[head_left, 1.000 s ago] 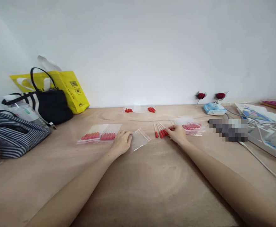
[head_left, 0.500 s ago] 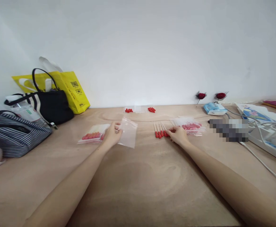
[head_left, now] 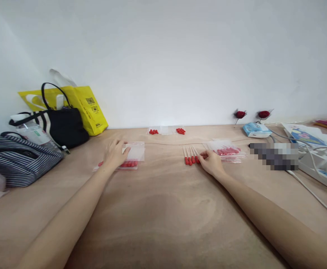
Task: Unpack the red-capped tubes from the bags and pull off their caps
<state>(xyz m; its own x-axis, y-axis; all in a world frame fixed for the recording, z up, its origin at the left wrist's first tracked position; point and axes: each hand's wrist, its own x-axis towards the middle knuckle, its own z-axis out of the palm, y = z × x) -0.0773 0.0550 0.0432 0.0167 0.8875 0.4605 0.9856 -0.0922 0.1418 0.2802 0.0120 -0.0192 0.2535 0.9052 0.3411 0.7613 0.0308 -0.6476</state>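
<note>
My left hand (head_left: 115, 154) lies over a stack of small zip bags, its fingers spread and the thumb apart. Beside its fingertips, a clear zip bag (head_left: 137, 150) rests flat on top of the stack. Red tips (head_left: 131, 164) show through the bags below, partly covered by the hand. On the right, several wooden sticks with red tips (head_left: 190, 160) lie in a fanned row on the table. The fingers of my right hand (head_left: 210, 161) are closed at the tip of the rightmost stick. Behind that hand is another pile of filled zip bags (head_left: 228, 150).
Two small red heaps (head_left: 153, 132) on clear plastic lie near the wall. At left stand a yellow bag (head_left: 87, 108), a black bag (head_left: 68, 127) and a striped pouch (head_left: 26, 160). A blue-white packet (head_left: 256, 130), cables and a power strip (head_left: 320, 168) occupy the right.
My left hand has moved left, and the clear bag it held raised now lies flat on the left stack. My right hand stays at the sticks. The view has shifted slightly.
</note>
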